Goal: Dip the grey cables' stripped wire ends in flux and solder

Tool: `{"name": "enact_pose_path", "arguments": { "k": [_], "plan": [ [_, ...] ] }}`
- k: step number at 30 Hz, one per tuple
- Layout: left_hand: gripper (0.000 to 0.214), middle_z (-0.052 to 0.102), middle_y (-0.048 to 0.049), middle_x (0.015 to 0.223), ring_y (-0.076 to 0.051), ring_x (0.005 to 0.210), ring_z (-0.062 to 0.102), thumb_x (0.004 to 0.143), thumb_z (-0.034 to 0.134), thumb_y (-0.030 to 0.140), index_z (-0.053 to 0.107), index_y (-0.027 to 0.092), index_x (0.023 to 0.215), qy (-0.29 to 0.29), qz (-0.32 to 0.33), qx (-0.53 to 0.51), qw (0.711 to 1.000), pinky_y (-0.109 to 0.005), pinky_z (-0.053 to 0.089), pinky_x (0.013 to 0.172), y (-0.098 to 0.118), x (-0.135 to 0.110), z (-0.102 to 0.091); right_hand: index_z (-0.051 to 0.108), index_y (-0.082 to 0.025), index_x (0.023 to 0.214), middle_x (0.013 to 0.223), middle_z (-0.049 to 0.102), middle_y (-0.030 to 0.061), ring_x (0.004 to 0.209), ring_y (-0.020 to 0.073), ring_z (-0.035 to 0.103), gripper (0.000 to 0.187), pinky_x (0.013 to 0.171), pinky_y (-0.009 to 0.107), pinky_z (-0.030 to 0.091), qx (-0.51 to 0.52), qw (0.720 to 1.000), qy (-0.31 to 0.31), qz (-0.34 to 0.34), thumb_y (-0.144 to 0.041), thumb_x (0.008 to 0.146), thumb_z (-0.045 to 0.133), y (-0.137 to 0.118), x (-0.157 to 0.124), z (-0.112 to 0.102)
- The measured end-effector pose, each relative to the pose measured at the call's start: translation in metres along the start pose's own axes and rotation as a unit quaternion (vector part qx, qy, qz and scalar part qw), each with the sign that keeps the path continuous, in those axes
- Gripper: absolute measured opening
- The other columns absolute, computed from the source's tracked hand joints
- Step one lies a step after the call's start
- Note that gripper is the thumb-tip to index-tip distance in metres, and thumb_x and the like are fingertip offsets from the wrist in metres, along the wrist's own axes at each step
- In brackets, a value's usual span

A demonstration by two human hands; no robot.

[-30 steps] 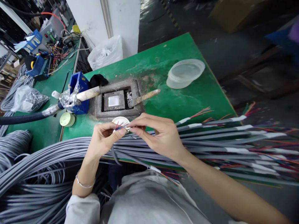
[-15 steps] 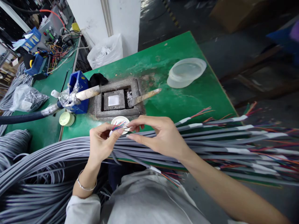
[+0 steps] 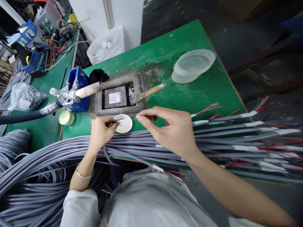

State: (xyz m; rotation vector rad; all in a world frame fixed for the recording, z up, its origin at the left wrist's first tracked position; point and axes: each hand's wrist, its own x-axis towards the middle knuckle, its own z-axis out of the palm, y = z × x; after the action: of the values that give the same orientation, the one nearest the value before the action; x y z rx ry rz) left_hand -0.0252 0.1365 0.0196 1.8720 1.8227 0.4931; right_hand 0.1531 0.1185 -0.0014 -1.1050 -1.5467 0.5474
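Observation:
My left hand is closed around the end of a grey multi-core cable, pinching it between thumb and fingers. Thin red, blue and dark wires fan out from that grip over a round white dish. My right hand is apart from these wires, to their right, thumb and index tip pressed together with nothing visible between them. Below both hands a thick bundle of grey cables runs across the table's front edge. One cable with a white sleeve and bare coloured wires lies nearest my body.
A square solder pot with a shiny surface sits in the green table, a flat scraper across its rim. Left are an extraction hose, a blue bin and a pale green tub. Clear plastic containers stand right.
My right hand has let go of the wire tips and moved right. My left hand has turned slightly, keeping the cable end over the dish. The view has shifted a little.

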Motion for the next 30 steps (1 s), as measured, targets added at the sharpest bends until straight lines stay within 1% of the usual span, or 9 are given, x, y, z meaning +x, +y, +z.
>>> {"name": "enact_pose_path", "arguments": {
  "k": [3, 6, 9, 15, 18, 22, 24, 27, 30],
  "plan": [
    [0.01, 0.065, -0.0026, 0.055, -0.011, 0.049, 0.051, 0.067, 0.066, 0.021, 0.073, 0.013, 0.066, -0.027, 0.004, 0.036, 0.999, -0.022, 0.033, 0.049, 0.0, 0.008, 0.002, 0.064, -0.02, 0.072, 0.062, 0.066, 0.0006, 0.055, 0.0124, 0.059, 0.01, 0.056, 0.024, 0.048, -0.012, 1.0, -0.015, -0.012, -0.017, 0.081, 0.061, 0.0, 0.001, 0.0],
    [0.008, 0.071, -0.0059, 0.065, -0.015, 0.056, 0.059, 0.067, 0.067, 0.017, 0.074, 0.016, 0.067, -0.043, 0.012, 0.064, 0.997, -0.023, 0.038, 0.053, 0.001, 0.011, 0.004, 0.064, -0.021, 0.073, 0.061, 0.066, -0.0002, 0.055, 0.0127, 0.059, 0.01, 0.056, 0.025, 0.047, -0.02, 0.999, -0.025, -0.013, -0.017, 0.081, 0.06, -0.001, 0.001, -0.001],
    [0.009, 0.071, -0.0062, 0.063, -0.016, 0.054, 0.058, 0.067, 0.065, 0.018, 0.075, 0.017, 0.066, -0.053, 0.024, 0.105, 0.993, -0.025, 0.038, 0.054, 0.001, 0.014, 0.005, 0.065, -0.022, 0.074, 0.062, 0.066, -0.0006, 0.055, 0.0128, 0.06, 0.01, 0.056, 0.025, 0.047, -0.021, 0.999, -0.03, -0.011, -0.017, 0.081, 0.059, -0.002, 0.001, -0.002],
    [0.014, 0.063, -0.0049, 0.049, -0.015, 0.047, 0.051, 0.068, 0.061, 0.017, 0.073, 0.015, 0.062, -0.086, 0.024, 0.151, 0.985, -0.025, 0.029, 0.05, 0.001, 0.016, 0.005, 0.064, -0.021, 0.074, 0.063, 0.067, -0.0003, 0.055, 0.0125, 0.059, 0.01, 0.056, 0.026, 0.046, -0.023, 0.999, -0.032, -0.014, -0.017, 0.082, 0.059, -0.003, 0.001, -0.003],
    [0.014, 0.06, -0.0046, 0.048, -0.014, 0.046, 0.048, 0.067, 0.061, 0.019, 0.072, 0.015, 0.059, -0.069, 0.027, 0.14, 0.987, -0.026, 0.029, 0.05, 0.003, 0.02, 0.0, 0.064, -0.022, 0.074, 0.065, 0.068, -0.0002, 0.057, 0.0131, 0.06, 0.011, 0.057, 0.026, 0.047, -0.022, 0.999, -0.029, -0.016, -0.016, 0.082, 0.058, -0.003, 0.001, -0.003],
    [0.015, 0.055, -0.0044, 0.046, -0.016, 0.049, 0.048, 0.065, 0.063, 0.024, 0.07, 0.013, 0.059, -0.017, 0.027, 0.158, 0.987, -0.028, 0.032, 0.055, 0.009, 0.043, -0.01, 0.063, -0.024, 0.074, 0.064, 0.067, -0.0006, 0.059, 0.014, 0.061, 0.012, 0.059, 0.027, 0.048, -0.021, 1.0, -0.018, -0.006, -0.017, 0.083, 0.057, -0.003, 0.0, -0.005],
    [0.013, 0.053, -0.0052, 0.047, -0.018, 0.055, 0.05, 0.064, 0.062, 0.02, 0.068, 0.011, 0.056, -0.004, 0.042, 0.185, 0.982, -0.03, 0.035, 0.06, 0.011, 0.061, -0.011, 0.063, -0.024, 0.074, 0.063, 0.066, -0.0008, 0.057, 0.014, 0.06, 0.012, 0.059, 0.028, 0.049, -0.022, 1.0, -0.011, 0.001, -0.018, 0.083, 0.057, -0.004, 0.0, -0.006],
    [0.009, 0.053, -0.0075, 0.052, -0.024, 0.068, 0.055, 0.062, 0.059, 0.012, 0.065, 0.011, 0.057, 0.008, 0.063, 0.21, 0.976, -0.035, 0.039, 0.069, 0.012, 0.087, -0.006, 0.063, -0.025, 0.073, 0.064, 0.066, -0.0005, 0.057, 0.0143, 0.06, 0.013, 0.06, 0.028, 0.049, -0.02, 1.0, 0.003, 0.015, -0.019, 0.083, 0.058, -0.005, 0.0, -0.008],
    [0.01, 0.053, -0.0095, 0.057, -0.03, 0.079, 0.058, 0.058, 0.055, 0.006, 0.064, 0.01, 0.058, 0.013, 0.068, 0.234, 0.97, -0.04, 0.042, 0.076, 0.009, 0.105, 0.002, 0.063, -0.025, 0.073, 0.066, 0.067, 0.0, 0.057, 0.0143, 0.06, 0.013, 0.059, 0.029, 0.048, -0.008, 1.0, 0.017, 0.024, -0.018, 0.083, 0.058, -0.006, 0.001, -0.009]
  ]
}}
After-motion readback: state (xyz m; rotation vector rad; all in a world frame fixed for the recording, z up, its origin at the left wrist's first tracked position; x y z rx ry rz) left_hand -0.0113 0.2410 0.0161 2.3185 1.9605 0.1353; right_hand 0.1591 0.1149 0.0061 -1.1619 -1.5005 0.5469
